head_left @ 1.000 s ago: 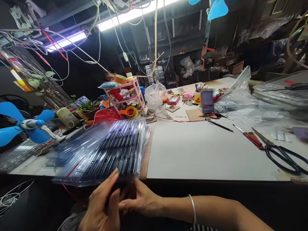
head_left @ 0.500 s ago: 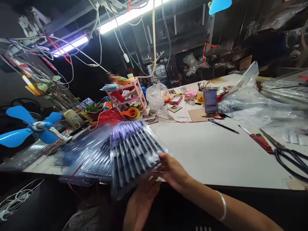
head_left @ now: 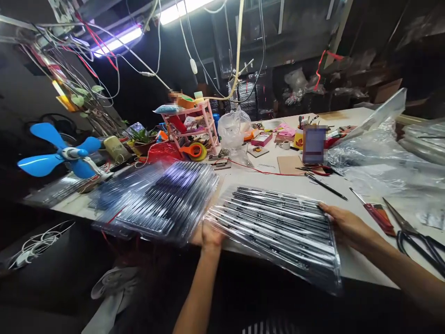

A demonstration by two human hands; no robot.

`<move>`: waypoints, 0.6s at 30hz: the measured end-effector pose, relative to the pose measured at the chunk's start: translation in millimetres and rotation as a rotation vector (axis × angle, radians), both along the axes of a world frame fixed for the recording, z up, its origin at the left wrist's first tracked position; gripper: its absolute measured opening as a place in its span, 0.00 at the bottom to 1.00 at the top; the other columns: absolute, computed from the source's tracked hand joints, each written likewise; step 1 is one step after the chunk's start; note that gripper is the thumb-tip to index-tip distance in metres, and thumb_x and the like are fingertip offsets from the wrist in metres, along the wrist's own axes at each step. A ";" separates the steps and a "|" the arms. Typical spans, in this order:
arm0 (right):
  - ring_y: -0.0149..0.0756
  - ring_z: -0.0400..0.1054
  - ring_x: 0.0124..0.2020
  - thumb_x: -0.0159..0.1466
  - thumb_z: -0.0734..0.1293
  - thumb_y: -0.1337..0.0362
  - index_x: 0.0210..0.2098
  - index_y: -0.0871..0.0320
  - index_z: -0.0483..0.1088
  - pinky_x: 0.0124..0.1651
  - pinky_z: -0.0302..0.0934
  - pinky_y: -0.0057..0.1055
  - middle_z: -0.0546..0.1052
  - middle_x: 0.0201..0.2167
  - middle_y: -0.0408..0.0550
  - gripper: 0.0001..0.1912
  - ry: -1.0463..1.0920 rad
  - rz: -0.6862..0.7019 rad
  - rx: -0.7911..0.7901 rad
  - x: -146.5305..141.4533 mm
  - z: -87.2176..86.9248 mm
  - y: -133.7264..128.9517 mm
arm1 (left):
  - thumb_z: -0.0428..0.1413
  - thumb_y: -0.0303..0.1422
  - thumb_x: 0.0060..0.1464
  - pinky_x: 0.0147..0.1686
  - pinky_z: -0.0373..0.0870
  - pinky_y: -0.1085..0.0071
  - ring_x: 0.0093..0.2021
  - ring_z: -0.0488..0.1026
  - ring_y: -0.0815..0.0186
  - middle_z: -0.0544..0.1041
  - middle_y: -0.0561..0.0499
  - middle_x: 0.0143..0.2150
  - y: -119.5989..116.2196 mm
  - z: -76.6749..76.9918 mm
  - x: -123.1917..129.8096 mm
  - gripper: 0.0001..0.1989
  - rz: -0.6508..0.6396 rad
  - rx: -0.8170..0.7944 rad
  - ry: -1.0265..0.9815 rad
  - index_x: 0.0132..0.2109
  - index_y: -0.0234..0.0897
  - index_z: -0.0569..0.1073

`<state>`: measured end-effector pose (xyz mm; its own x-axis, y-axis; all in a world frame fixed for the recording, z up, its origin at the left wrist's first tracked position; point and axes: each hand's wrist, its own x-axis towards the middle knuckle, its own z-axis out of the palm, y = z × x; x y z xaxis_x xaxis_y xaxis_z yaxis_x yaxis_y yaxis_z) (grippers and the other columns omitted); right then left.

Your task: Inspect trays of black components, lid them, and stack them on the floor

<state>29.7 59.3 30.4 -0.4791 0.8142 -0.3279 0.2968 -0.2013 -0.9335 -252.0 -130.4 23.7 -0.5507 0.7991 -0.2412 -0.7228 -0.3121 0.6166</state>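
Observation:
A clear plastic tray with rows of dark, thin items [head_left: 278, 227] is held tilted over the front edge of the white table. My right hand [head_left: 347, 227] grips its right end, thumb on top and the other fingers hidden beneath. At the tray's left end is my left hand [head_left: 211, 235], closed on its near corner, the fingers partly covered by the plastic. Just left of that hand lies a stack of similar trays [head_left: 170, 199], overlapping one another at the table's front edge.
Large scissors [head_left: 410, 232], a red-handled tool [head_left: 377, 213] and a black pen [head_left: 327, 186] lie on the right. Clear plastic sheets [head_left: 385, 162] are behind them. A blue fan [head_left: 69, 153] stands left; a pink rack [head_left: 208, 125] holds small items.
The held tray has moved right, away from the stack, and turned so its rows run sideways. My hands have spread apart to its two ends. The view has shifted slightly.

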 end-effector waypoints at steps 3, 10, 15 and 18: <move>0.36 0.66 0.18 0.62 0.56 0.44 0.28 0.57 0.66 0.21 0.60 0.32 0.70 0.17 0.45 0.23 -0.331 0.116 0.302 2.1 -0.9 33.2 | 0.49 0.36 0.60 0.38 0.72 0.65 0.36 0.76 0.61 0.78 0.42 0.36 -18.0 8.4 0.0 0.16 -0.070 -0.282 0.199 0.41 0.28 0.76; 0.58 0.70 0.41 0.62 0.61 0.48 0.34 0.61 0.71 0.42 0.59 0.48 0.75 0.30 0.60 0.20 -0.696 0.140 0.576 5.7 -5.7 35.4 | 0.66 0.39 0.39 0.28 0.66 0.69 0.27 0.72 0.60 0.67 0.56 0.17 -49.0 20.9 -3.2 0.15 -0.193 -0.851 0.681 0.36 0.39 0.78; 0.46 0.69 0.44 0.65 0.58 0.51 0.59 0.60 0.61 0.48 0.63 0.42 0.73 0.47 0.57 0.28 -0.475 0.079 0.733 40.6 -26.9 -19.7 | 0.53 0.49 0.50 0.46 0.66 0.58 0.42 0.72 0.53 0.75 0.47 0.35 -44.7 11.2 -4.7 0.25 -0.130 -0.993 1.547 0.49 0.37 0.76; 0.47 0.63 0.55 0.67 0.57 0.51 0.60 0.60 0.60 0.57 0.58 0.46 0.69 0.55 0.58 0.27 -0.304 -0.036 0.845 45.6 -40.6 -53.6 | 0.45 0.50 0.55 0.55 0.60 0.52 0.52 0.68 0.50 0.74 0.38 0.49 -36.2 -8.3 -4.8 0.30 -0.027 -0.902 1.766 0.52 0.30 0.73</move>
